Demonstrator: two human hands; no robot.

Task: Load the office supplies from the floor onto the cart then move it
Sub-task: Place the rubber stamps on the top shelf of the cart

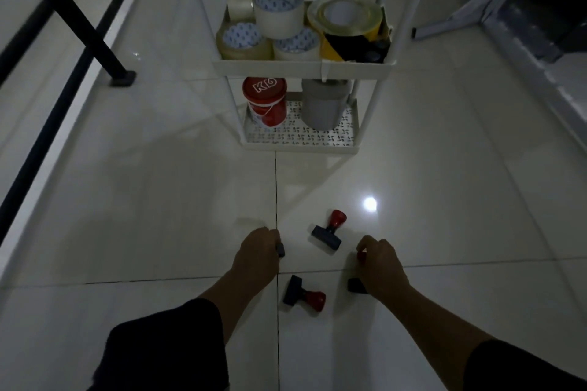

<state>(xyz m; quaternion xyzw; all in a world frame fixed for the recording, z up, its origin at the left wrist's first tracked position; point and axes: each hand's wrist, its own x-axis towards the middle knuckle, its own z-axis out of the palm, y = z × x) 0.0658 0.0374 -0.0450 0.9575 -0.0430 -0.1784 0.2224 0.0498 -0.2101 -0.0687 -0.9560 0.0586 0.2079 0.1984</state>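
Red-handled stamps [328, 232] (four) near both hands [258, 247]

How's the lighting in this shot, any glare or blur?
Head view: dim overall; a bright glare spot on the glossy floor beyond the stamps; the black table legs at top left smear with blur; wide-angle distortion bends the cart posts.

I count four stamps: two on floor [328, 230] [304, 294], one in my left hand [258, 250], one in my right hand [382, 265]. Six tape rolls [279, 9]. One red tub [265, 101]. One cart [303, 67].
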